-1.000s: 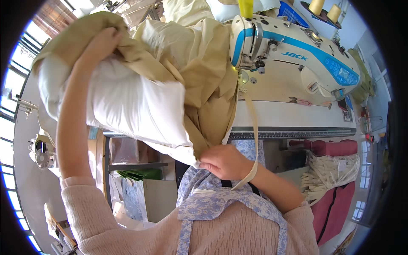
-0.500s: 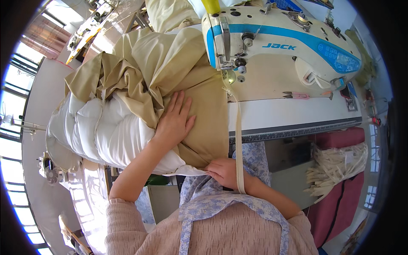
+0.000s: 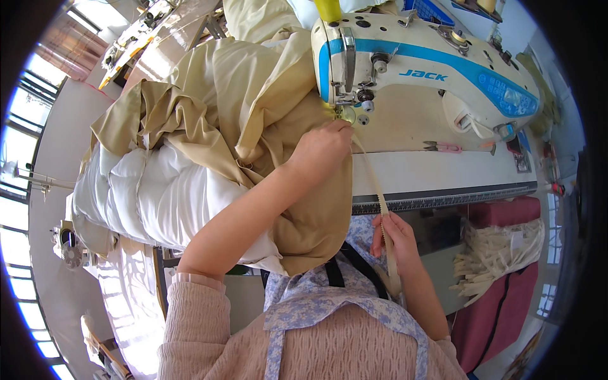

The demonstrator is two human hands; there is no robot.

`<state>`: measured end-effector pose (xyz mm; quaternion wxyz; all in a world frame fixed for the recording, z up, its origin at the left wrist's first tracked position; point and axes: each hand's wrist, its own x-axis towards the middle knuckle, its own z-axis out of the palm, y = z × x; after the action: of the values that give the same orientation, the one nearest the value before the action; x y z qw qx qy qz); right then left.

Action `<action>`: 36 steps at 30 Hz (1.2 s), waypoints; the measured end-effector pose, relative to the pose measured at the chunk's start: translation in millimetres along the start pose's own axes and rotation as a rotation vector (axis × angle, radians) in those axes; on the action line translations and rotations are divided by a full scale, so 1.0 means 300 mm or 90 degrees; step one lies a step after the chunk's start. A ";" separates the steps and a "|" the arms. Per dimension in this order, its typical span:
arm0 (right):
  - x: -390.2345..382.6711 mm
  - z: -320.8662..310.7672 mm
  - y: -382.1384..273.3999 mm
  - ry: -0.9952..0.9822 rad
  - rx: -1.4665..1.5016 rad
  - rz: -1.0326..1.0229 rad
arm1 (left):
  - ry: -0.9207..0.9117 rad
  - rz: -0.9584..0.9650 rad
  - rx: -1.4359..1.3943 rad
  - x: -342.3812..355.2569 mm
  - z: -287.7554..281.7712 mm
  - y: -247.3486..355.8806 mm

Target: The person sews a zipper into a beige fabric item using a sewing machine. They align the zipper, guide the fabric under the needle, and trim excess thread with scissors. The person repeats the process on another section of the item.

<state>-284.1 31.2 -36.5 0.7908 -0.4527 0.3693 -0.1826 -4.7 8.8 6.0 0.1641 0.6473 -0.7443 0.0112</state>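
Tan fabric, joined to a padded white piece, drapes over the left side of the sewing machine's bed. My left hand reaches across it, fingers drawn together right by the needle area of the sewing machine. What its fingertips pinch is hidden. A long beige zipper tape runs from beside those fingertips down over the table's front edge. Lower right, in front of that edge, my right hand is closed on the tape, which hangs on past it toward my lap.
Pink-handled thread snips lie on the machine bed. A ruler strip lines the table's front edge. To the right, a clear bag of pale zipper strips rests on a maroon surface. A blue basket stands behind the machine.
My left hand has moved from lying flat on the tan fabric up to the needle area. My right hand has left the fabric's near edge and moved right, taking the zipper tape.
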 end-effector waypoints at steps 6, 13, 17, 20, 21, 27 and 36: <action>0.008 0.081 -0.046 -0.226 0.325 -0.099 | 0.171 0.039 0.083 -0.094 0.095 -0.084; 0.044 0.162 -0.045 -0.346 0.459 -0.083 | 0.054 -0.104 0.072 0.009 0.063 -0.035; 0.064 0.160 -0.052 -0.376 0.449 -0.111 | 0.115 -0.097 0.059 0.057 0.078 -0.042; 0.056 0.149 -0.055 -0.326 0.305 -0.028 | 0.142 -0.115 -0.012 0.054 0.094 -0.064; 0.048 0.143 -0.058 -0.305 0.243 -0.003 | 0.166 -0.100 -0.018 0.049 0.098 -0.071; 0.069 0.122 -0.155 0.101 -0.713 -0.327 | 0.160 -0.062 -0.036 0.024 0.097 -0.102; 0.369 0.191 -0.124 0.221 -0.969 -0.473 | 0.149 -0.079 -0.144 0.029 0.105 -0.112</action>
<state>-166.3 -24.0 -33.0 0.0942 -0.9163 0.3348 -0.1985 19.6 -12.2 -28.0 0.3219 0.6636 -0.6753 -0.0079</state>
